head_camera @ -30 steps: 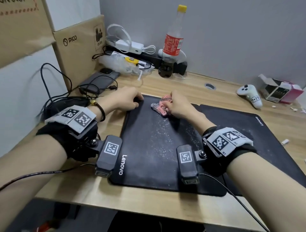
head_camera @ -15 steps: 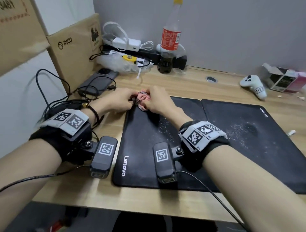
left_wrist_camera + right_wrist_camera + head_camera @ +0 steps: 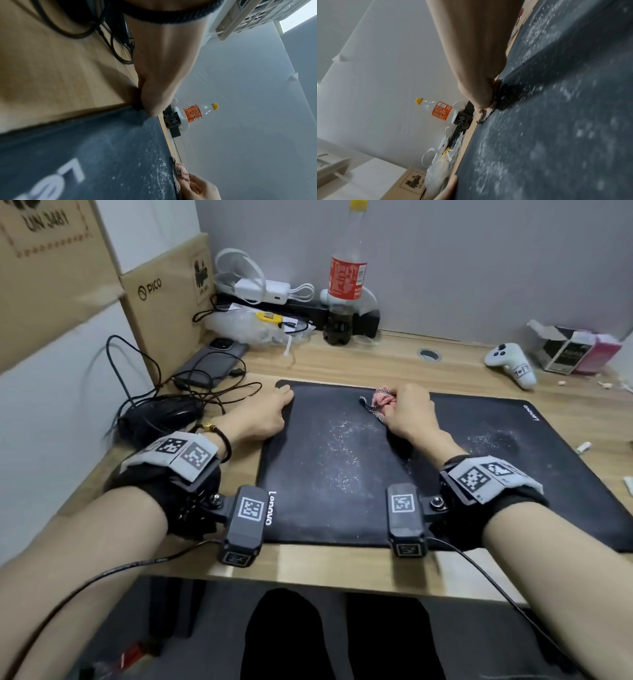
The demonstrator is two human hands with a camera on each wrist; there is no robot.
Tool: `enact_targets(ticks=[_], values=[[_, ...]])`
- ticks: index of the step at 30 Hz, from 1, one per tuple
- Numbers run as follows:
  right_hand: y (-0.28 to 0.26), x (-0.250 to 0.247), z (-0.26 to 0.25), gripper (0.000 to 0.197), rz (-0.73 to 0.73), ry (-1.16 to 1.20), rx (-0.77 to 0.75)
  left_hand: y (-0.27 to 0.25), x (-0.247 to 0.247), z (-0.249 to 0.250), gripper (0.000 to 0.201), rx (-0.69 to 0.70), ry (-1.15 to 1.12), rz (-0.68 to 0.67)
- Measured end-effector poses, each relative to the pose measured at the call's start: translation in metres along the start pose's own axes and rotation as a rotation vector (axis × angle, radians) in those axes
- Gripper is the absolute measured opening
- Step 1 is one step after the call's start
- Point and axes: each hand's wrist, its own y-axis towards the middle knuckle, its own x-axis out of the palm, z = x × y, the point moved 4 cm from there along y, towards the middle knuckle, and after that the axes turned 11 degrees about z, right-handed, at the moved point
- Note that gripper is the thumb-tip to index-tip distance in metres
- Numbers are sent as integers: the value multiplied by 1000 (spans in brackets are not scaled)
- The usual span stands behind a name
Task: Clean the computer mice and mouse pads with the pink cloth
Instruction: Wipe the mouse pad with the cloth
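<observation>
2 grips: right hand [image 3: 409, 414] clutches pink cloth [image 3: 382, 398] on mouse pad [image 3: 325, 474]; left hand [image 3: 263, 416] pinches pad's corner.

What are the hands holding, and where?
The right hand grips the pink cloth, bunched in its fingers. The left hand sits on the far corner of the mouse pad; grip unclear.

Looks like an office workstation: wooden desktop [image 3: 342, 361] with a cable grommet [image 3: 429, 354] against a grey partition [image 3: 479, 261], two black Lenovo mouse pads [image 3: 325, 457], PICO cardboard boxes [image 3: 161, 302], chargers [image 3: 274, 289], tangled cables [image 3: 144, 364], a phone [image 3: 209, 361], a white controller [image 3: 510, 362].
</observation>
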Motion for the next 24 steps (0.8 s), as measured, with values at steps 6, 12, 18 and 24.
enact_targets(ticks=[6, 12, 18, 24], values=[[-43, 13, -72, 26, -111, 86, -264, -10, 3, -4, 21, -84, -38, 73], [-58, -6, -44, 29, -244, 136, -336, -12, 12, -15, 27, -143, -110, 156], [-42, 7, -43, 30, -160, 134, -308, -12, 8, -9, 18, -141, -101, 140], [1, 30, -55, 23, -78, 111, -237, -9, 7, -14, 36, -88, -121, 58]])
